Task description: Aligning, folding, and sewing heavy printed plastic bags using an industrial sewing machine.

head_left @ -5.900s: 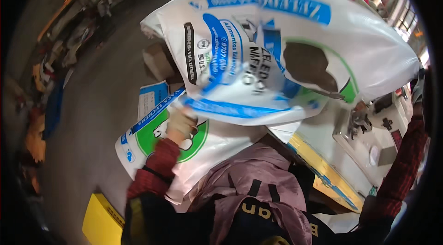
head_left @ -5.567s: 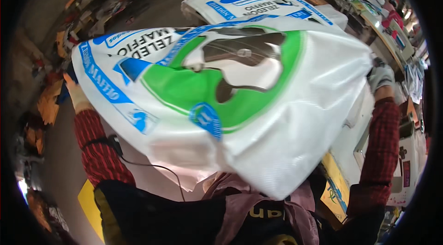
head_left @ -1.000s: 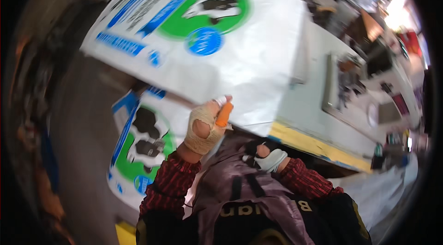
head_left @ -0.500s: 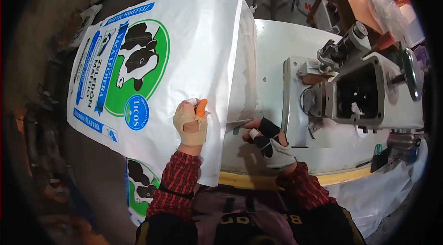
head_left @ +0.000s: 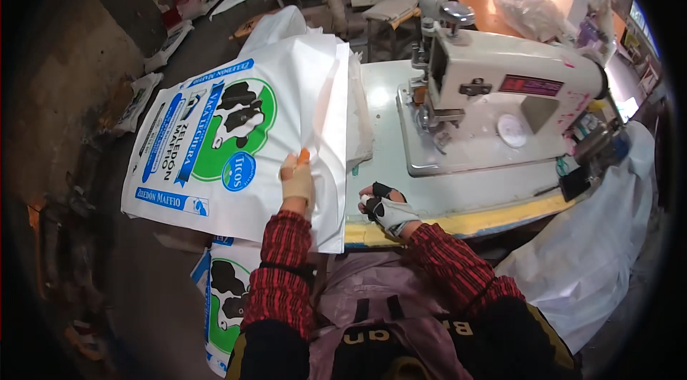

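A large white woven sack (head_left: 172, 172), printed with a cow's head in a green circle and blue bands, lies at left over the table's side. On its right part rests my left hand (head_left: 295, 181), in a tan fingerless glove with an orange cover on one finger. Its fingers are curled and pinch the sack, which creases around them. Right of the sack's edge, my right hand (head_left: 390, 210), in a black and white fingerless glove, is closed low over the table's front edge. Whatever its fingers may hold is hidden.
A white sewing machine (head_left: 512, 86) stands on the pale table (head_left: 383, 119), which has a yellow front edge. More printed sacks (head_left: 227, 301) hang below at left. White sheeting (head_left: 572, 258) drapes at right. A stool (head_left: 390, 11) stands behind.
The view has tilted up, showing more of the room and the machine's side. The sack now creases more around my left hand. My right hand has drawn nearer the sack and the table's front edge.
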A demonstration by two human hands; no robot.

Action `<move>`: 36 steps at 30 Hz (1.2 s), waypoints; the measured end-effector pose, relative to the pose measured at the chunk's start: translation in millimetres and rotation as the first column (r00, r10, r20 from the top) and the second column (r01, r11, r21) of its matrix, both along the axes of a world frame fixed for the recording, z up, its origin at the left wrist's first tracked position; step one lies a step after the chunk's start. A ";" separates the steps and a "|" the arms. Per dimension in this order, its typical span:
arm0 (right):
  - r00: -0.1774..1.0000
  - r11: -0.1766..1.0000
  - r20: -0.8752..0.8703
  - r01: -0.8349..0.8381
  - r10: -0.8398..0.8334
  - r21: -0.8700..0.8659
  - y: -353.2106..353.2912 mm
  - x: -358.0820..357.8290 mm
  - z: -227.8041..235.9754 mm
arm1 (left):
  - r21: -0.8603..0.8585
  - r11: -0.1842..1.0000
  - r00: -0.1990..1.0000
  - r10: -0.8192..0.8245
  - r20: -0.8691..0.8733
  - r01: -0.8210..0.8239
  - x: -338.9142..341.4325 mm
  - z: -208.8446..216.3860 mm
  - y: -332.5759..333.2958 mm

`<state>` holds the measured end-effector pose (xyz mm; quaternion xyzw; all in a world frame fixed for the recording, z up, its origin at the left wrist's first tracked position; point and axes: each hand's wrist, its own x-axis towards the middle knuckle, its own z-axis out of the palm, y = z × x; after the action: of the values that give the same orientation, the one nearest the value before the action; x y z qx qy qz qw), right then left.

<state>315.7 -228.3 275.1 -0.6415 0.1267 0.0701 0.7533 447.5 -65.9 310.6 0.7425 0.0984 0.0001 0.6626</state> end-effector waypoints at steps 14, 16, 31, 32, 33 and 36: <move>0.996 0.777 0.067 -0.008 0.065 -0.630 23.7 -50.1 10.0 | 0.503 0.825 0.807 -0.103 0.581 -0.256 -35.4 164.2 102.3; 0.998 0.760 0.002 -0.041 0.056 -0.649 6.6 -80.8 -6.1 | 0.412 0.893 0.837 -0.080 0.541 -0.181 -65.5 199.6 109.0; 0.717 0.484 0.692 0.637 -0.084 -0.600 -27.3 50.0 79.9 | 0.400 0.916 0.715 -0.262 0.648 -0.028 -117.3 289.9 97.4; 0.755 0.562 0.646 0.586 -0.116 -0.583 -21.8 46.4 91.7 | 0.669 0.739 0.675 -0.531 0.512 0.074 -101.8 244.0 117.9; 0.750 0.579 0.655 0.575 -0.091 -0.578 -15.5 38.8 104.1 | 0.936 0.346 0.378 -0.877 0.295 0.071 -103.6 235.4 87.8; 0.708 0.489 0.706 0.608 0.020 -0.625 -22.3 17.9 113.2 | 0.976 0.028 0.606 -0.788 -0.111 0.216 -62.6 180.5 15.4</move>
<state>333.5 -250.6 388.2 -0.8647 0.0004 -0.3575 0.3530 384.9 -50.5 491.2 0.9282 -0.3706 -0.0084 0.0334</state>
